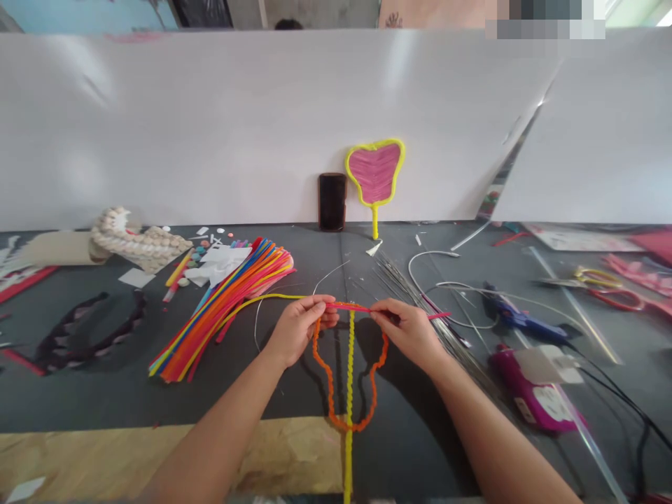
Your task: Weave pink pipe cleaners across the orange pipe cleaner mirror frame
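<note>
Between my two hands a pink pipe cleaner [349, 306] is stretched level across the top of an orange twisted pipe-cleaner frame [330, 392]. My left hand [302, 325] pinches the pink strand and the frame's upper left corner. My right hand [407, 327] pinches the same strand farther right, and its end sticks out past the fingers. A yellow twisted stem [350, 364] runs down the middle of the orange loop and on toward the table's near edge. Just left of my left hand lies a yellow pipe cleaner [267, 297].
Colourful pipe cleaners [225, 301] lie in a bundle at left, near a dark headband [94, 332]. A yellow-and-pink fan shape [375, 175] and a phone [332, 201] lean on the white board. Wires, a glue gun [525, 318], scissors [593, 281] and a magenta device [535, 392] lie right.
</note>
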Action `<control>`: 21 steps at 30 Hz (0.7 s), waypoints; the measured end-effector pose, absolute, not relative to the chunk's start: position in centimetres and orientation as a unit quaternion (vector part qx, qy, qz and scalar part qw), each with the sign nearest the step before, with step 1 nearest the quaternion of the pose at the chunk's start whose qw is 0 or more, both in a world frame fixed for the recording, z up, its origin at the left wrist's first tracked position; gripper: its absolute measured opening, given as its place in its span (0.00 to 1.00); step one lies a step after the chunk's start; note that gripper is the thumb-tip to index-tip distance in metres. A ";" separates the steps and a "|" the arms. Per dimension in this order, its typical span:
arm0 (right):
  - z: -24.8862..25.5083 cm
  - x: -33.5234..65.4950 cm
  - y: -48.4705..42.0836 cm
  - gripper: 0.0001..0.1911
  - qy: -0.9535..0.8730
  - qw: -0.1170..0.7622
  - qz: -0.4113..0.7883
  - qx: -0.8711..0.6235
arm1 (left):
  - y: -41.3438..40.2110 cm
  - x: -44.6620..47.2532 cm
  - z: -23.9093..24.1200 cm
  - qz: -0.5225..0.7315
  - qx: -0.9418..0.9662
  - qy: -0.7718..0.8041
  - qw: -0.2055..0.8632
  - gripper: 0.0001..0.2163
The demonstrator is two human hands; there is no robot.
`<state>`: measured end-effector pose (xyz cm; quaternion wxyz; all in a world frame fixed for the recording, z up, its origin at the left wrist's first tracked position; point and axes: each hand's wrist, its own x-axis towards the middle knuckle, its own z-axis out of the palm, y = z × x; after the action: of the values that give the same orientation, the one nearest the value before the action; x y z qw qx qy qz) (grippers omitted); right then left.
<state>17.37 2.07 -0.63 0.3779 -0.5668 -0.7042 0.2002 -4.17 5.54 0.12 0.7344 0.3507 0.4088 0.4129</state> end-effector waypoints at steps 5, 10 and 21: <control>-0.4 17.2 1.8 0.08 -0.725 0.390 0.173 -0.541 | 5.5 -4.1 0.4 0.371 0.353 0.443 0.736 0.09; -0.2 17.4 1.9 0.08 -0.746 0.388 0.136 -0.524 | 5.6 -4.1 0.8 0.394 0.345 0.468 0.712 0.06; 0.5 16.6 1.1 0.18 -0.565 0.420 0.508 -0.496 | 6.7 -5.1 1.2 0.512 0.249 0.442 0.693 0.03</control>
<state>16.61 1.09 0.51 0.4199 -0.4960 -0.5650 0.5084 -5.15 6.69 1.18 0.6933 0.2491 0.4420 0.5118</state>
